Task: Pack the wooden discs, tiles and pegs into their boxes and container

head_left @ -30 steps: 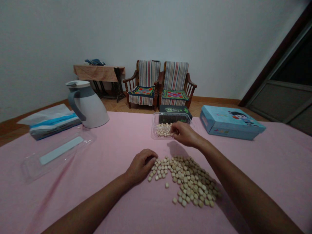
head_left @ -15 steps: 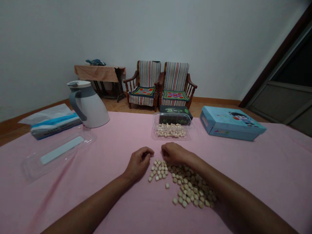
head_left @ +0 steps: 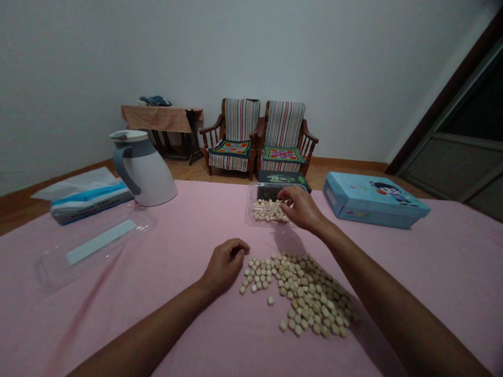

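A pile of small pale wooden cubes (head_left: pixel 310 293) lies spread on the pink cloth, with a looser group at its left side. My left hand (head_left: pixel 226 264) rests on the cloth just left of that group, fingers loosely curled, thumb a little apart, nothing visible in them. Over the right part of a clear plastic container (head_left: pixel 251 217) hangs my right hand (head_left: pixel 301 207), fingers bent towards the thumb. Whatever it may hold is too small to make out. More cubes (head_left: pixel 269 212) cover the container's bottom, partly hidden by this hand.
A clear plastic lid (head_left: pixel 100 243) with a white label lies at left, near a tissue pack (head_left: pixel 92 201) and a white-grey jug (head_left: pixel 151 175). Behind the container sits a dark box (head_left: pixel 275 177). A light blue box (head_left: pixel 373 199) stands at right. Two chairs (head_left: pixel 285 125) are beyond the table.
My right hand has moved forward from the top of the pile to above the clear container, uncovering cubes beneath its former place. My left hand has stayed almost still.
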A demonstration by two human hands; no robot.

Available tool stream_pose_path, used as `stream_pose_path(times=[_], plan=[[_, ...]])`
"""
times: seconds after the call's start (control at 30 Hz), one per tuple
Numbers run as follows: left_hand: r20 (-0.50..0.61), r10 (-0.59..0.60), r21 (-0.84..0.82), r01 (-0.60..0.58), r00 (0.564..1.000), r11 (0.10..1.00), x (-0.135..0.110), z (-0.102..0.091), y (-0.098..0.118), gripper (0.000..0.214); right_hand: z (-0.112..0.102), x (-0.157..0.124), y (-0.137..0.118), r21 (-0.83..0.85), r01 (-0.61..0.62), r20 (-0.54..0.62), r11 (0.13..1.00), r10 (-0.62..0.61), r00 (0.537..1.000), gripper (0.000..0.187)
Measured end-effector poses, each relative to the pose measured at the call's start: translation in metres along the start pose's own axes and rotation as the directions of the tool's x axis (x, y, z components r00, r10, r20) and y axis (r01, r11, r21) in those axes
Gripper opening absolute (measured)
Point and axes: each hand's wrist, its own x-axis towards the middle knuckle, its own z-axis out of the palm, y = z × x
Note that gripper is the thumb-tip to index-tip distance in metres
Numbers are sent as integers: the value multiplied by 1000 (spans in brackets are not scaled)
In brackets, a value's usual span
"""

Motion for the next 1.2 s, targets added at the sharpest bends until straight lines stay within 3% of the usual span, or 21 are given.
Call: stream_pose_path(times=[0.03,0.1,0.17,0.23,0.33,0.4,0.53,0.63,0.8,0.87,0.93,0.97,1.03,1.1,1.2], plan=[[0,0,4,0,1000,1000,0,0,-1,19,0,-2,0,15,8,19,1000,-9,1000,16],[2,-1,10,1,1000,1000,0,1,-2,19,5,-11,-4,48,51,189,998,-59,980,14],[3,-5,17,5,1000,1000,0,1,-2,20,14,-23,-9,70,86,399,994,-107,911,14],[3,-8,26,8,1000,1000,0,1,-1,20,24,-34,-13,82,96,538,992,-126,834,15],[2,0,37,0,1000,999,0,1,0,20,39,-43,-15,101,106,621,989,-146,770,16],[4,9,38,-9,1000,999,0,1,-1,20,47,-46,-15,101,117,636,988,-155,756,17],[4,13,54,-13,1000,998,0,0,-1,20,49,-47,-14,91,123,624,988,-153,766,18],[8,15,58,-16,1000,998,0,0,0,20,35,-41,-12,99,106,552,989,-143,822,15],[21,12,62,-14,1000,998,0,-1,1,20,-2,-12,1,50,38,216,998,-47,975,15],[22,11,57,-13,1000,998,0,-1,0,20,-12,-4,6,45,-14,45,999,12,999,15],[24,13,56,-14,1000,998,0,-1,-2,20,-17,-4,9,72,-34,-8,997,35,999,14],[24,14,56,-16,1000,998,0,0,-3,20,-18,-7,10,81,-28,42,996,25,999,13],[25,21,59,-22,999,998,0,0,-5,20,-14,-18,11,71,7,254,997,-25,967,11],[25,25,63,-26,999,998,0,0,-5,20,-6,-30,12,52,55,468,997,-73,881,12],[24,26,66,-28,999,997,0,0,-4,20,9,-46,15,42,77,622,996,-86,778,16]])
